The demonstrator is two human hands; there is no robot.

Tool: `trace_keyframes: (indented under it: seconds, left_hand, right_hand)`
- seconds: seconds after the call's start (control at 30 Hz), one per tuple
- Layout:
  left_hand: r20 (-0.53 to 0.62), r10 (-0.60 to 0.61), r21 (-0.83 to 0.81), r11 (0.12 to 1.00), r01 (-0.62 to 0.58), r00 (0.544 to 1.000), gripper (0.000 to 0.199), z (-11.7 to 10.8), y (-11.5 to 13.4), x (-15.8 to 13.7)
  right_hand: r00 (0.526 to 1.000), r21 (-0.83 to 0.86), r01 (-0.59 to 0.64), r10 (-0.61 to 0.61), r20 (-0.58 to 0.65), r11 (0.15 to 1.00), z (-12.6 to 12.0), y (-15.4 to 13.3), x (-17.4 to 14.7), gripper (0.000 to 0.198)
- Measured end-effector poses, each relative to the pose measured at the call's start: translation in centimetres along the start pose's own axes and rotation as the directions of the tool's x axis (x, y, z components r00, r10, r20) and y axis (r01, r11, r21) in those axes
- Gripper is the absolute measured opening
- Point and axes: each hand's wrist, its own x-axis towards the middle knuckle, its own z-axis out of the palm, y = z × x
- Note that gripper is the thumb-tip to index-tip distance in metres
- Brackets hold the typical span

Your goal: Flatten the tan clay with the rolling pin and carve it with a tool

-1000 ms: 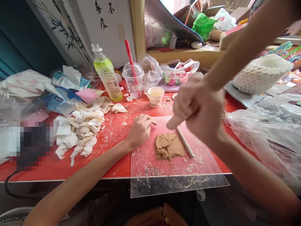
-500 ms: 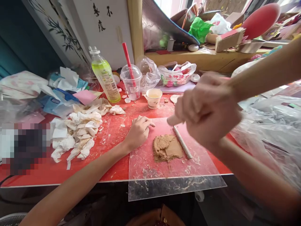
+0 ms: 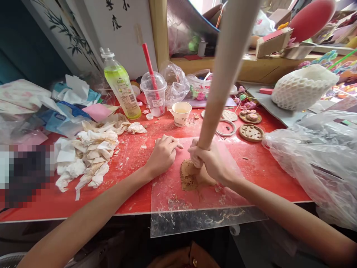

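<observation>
A rough slab of brown clay [image 3: 187, 178] lies on a clear plastic sheet [image 3: 178, 223] that overhangs the table's front edge. My right hand [image 3: 209, 162] is wrapped around the lower part of a thick wooden stick [image 3: 221, 70], which stands nearly upright over the clay and widens towards the top. Its lower end is at the clay, partly covered by my fingers. On the sheet's left side rests my left hand [image 3: 165, 152], palm down, index finger stretched out, holding nothing. The thin grey rod beside the clay is now hidden behind my right hand.
Behind the sheet stand a paper cup [image 3: 182, 113], a plastic cup [image 3: 154, 93] with a red straw and a green drink bottle [image 3: 122, 87]. Crumpled tissues [image 3: 93, 152] lie left. Round clay pieces [image 3: 251, 133] and a plastic bag [image 3: 301, 160] are right.
The wooden stick has swung from slanting out to the right to nearly upright, and my right hand has come down to the clay. My left hand stays in place.
</observation>
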Motion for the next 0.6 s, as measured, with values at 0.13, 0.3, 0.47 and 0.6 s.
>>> trace_keyframes:
  seconds: [0.13,0.3,0.47,0.6]
  left_hand:
    - [-0.005,0.008,-0.023,1.0,-0.008,1.0,0.028,-0.1,0.1,0.0]
    - [-0.002,0.003,0.007,1.0,-0.003,1.0,0.026,0.0,-0.1,0.0]
    - [0.067,0.171,-0.031,0.985,-0.169,0.983,0.028,-0.6,0.5,-0.6]
    - [0.369,0.289,-0.106,0.957,-0.269,0.883,0.067,-1.7,2.3,-2.1]
  right_hand:
    - [0.969,0.183,0.244,-0.248,0.0,0.952,-0.4,-1.7,0.4,0.027]
    - [0.998,0.154,0.053,-0.056,0.016,0.987,-0.5,0.3,-0.2,0.022]
    - [0.995,0.362,0.015,0.021,-0.094,0.932,-1.3,1.0,-3.4,0.033]
    - [0.974,0.297,-0.219,0.226,0.01,0.93,-2.3,1.8,-7.1,0.034]
